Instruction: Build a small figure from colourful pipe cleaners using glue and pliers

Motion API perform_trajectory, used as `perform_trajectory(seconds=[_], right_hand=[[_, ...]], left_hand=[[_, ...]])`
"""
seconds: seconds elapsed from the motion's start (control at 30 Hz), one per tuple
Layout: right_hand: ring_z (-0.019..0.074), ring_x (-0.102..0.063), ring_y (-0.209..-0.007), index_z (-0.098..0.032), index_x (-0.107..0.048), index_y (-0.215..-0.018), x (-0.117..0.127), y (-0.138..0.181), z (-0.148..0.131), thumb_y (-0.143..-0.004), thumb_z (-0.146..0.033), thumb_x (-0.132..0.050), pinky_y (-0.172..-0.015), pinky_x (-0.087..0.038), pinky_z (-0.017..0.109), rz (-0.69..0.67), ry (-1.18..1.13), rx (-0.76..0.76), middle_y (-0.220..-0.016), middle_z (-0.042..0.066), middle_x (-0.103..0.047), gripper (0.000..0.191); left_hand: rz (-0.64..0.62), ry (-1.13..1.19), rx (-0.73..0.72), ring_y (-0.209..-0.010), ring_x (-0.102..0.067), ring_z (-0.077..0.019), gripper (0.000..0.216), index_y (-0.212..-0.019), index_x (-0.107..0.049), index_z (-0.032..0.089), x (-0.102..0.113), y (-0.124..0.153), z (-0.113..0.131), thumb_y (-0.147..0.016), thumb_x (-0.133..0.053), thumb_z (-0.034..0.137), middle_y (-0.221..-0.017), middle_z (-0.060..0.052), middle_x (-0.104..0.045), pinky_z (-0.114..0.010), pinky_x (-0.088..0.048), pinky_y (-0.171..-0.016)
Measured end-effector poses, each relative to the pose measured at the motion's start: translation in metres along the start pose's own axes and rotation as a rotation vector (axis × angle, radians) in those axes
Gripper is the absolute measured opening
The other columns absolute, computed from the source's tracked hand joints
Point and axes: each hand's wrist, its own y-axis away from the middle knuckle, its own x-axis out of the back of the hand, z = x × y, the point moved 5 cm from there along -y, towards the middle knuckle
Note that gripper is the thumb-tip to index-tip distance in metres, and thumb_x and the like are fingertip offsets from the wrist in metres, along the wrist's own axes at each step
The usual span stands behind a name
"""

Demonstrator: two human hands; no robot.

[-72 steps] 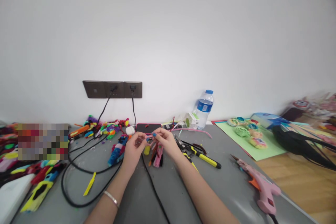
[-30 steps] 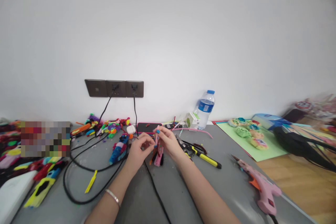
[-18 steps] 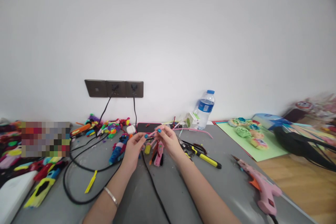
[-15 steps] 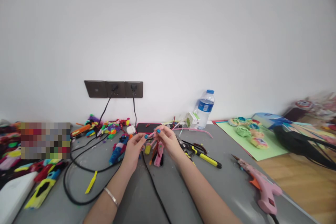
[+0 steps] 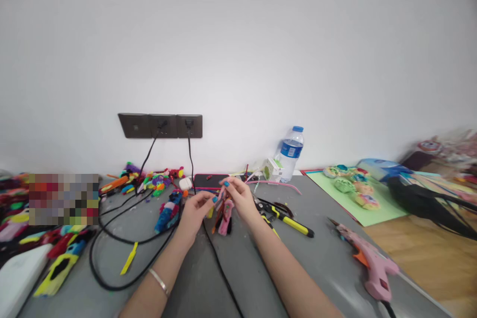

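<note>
A thin pink pipe cleaner (image 5: 221, 195) stands tilted between my hands above the table. My right hand (image 5: 238, 199) pinches its upper end between thumb and fingers. With thumb and fingers closed, my left hand (image 5: 197, 211) meets its lower part; the fingertips hide exactly how it is gripped. Just beneath lies a fuzzy pink figure (image 5: 225, 218), with a yellow piece partly hidden by my left fingers. To the left is a blue and red fuzzy figure (image 5: 167, 213). Yellow-and-black pliers (image 5: 290, 222) lie right of my right hand.
Black cables (image 5: 96, 258) loop across the left and middle. Colourful fuzzy pieces (image 5: 158, 181) lie at the back left. A phone (image 5: 210, 181), a water bottle (image 5: 291, 154) and a small box (image 5: 274, 170) are near the wall. A pink glue gun (image 5: 374, 271) lies at the right.
The pink pipe cleaner has turned from nearly level to steeply tilted. My left fingertips have shifted slightly right and down; my right hand stays nearly in place.
</note>
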Motion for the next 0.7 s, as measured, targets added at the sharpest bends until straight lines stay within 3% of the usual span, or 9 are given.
perform_trajectory(seconds=[0.13, 0.47, 0.57, 0.7], right_hand=[[0.0135, -0.059, -0.056, -0.020, -0.066, -0.082, 0.0008, -0.0008, -0.0034, -0.077, -0.048, -0.070, -0.061, -0.050, 0.027, 0.013, -0.041, 0.036, -0.064, 0.000, -0.065, 0.029], [0.0159, -0.063, -0.060, -0.020, -0.067, -0.085, -0.0047, 0.0005, -0.0052, -0.079, -0.049, -0.067, -0.063, -0.052, 0.029, -0.053, 0.019, 0.071, -0.066, 0.002, -0.068, 0.030], [0.0157, -0.063, -0.060, -0.020, -0.066, -0.085, -0.0049, 0.0002, -0.0053, -0.080, -0.050, -0.067, -0.062, -0.052, 0.029, -0.062, 0.030, 0.079, -0.065, 0.002, -0.068, 0.031], [0.0139, -0.060, -0.058, -0.020, -0.066, -0.084, -0.0037, -0.0002, -0.0056, -0.081, -0.048, -0.065, -0.058, -0.050, 0.027, -0.055, 0.057, 0.100, -0.068, 0.001, -0.066, 0.029]], left_hand=[[0.160, 0.180, 0.070, -0.049, -0.037, -0.0061, 0.038, -0.082, -0.072, 0.015, 0.0118, -0.0025, -0.0045, -0.059, -0.080, 0.044, -0.060, 0.002, -0.055, -0.020, -0.027, -0.046], [0.210, 0.211, 0.071, -0.049, -0.038, -0.0054, 0.036, -0.076, -0.073, 0.014, 0.0129, -0.0018, -0.0071, -0.055, -0.082, 0.042, -0.060, 0.002, -0.058, -0.019, -0.028, -0.046], [0.187, 0.196, 0.090, -0.049, -0.038, -0.0055, 0.038, -0.077, -0.072, 0.014, 0.0123, -0.0020, -0.0079, -0.055, -0.082, 0.043, -0.061, 0.002, -0.059, -0.019, -0.027, -0.046], [0.062, 0.117, 0.103, -0.049, -0.038, -0.0062, 0.036, -0.074, -0.070, 0.014, 0.0059, -0.0019, -0.0049, -0.057, -0.081, 0.044, -0.060, 0.002, -0.058, -0.020, -0.026, -0.047]])
